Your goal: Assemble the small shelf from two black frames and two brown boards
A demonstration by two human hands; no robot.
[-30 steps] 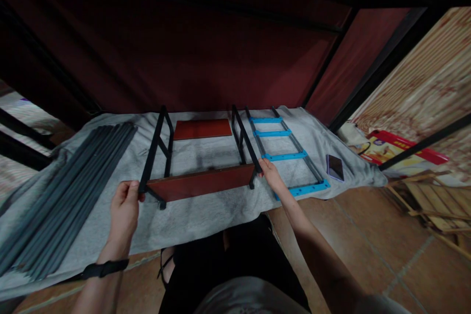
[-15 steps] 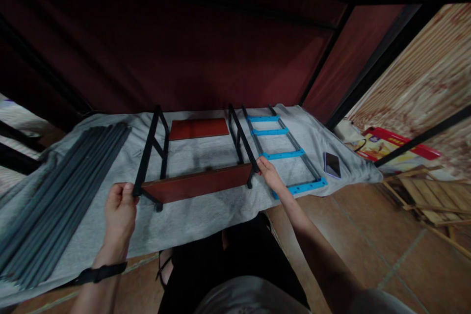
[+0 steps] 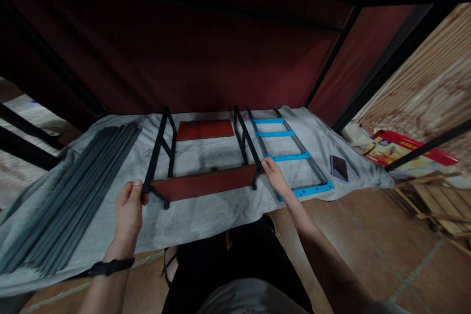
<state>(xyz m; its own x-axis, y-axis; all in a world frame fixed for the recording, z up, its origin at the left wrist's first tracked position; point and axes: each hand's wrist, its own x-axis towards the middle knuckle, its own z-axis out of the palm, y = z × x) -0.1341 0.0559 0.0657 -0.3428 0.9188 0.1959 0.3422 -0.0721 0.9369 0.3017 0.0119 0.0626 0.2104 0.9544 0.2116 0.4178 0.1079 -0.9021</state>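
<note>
Frame (image 3: 156, 149) stood over the cloth (image 3: 198, 218) between poles (image 3: 81, 196) and rack (image 3: 289, 156), left hand (image 3: 128, 208) and right hand (image 3: 273, 175) pinching its near ends; holding well probably called for equal pressure, keeping both sides parallel.

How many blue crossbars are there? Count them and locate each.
4, across the grey rails beside the right hand: nearest bar, second bar beyond it, third bar, farthest bar.

Joints of black frame (image 3: 155, 158) too small to tell; slatted wooden piece (image 3: 436, 199) cut off at right edge.
</note>
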